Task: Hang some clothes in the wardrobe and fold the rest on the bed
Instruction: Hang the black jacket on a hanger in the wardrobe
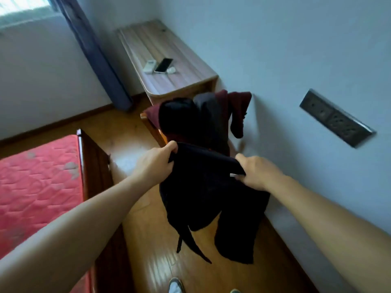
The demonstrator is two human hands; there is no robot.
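Garment (pixel 211 199): limp, light; hangs beside bed (pixel 40 187).
Hands: left hand (pixel 155 163), right hand (pixel 257 173) each pinch a top corner.

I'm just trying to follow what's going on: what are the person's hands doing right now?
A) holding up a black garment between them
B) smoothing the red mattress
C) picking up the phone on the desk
A: the left hand and right hand each grip the top edge of the black garment, which hangs above the wooden floor.
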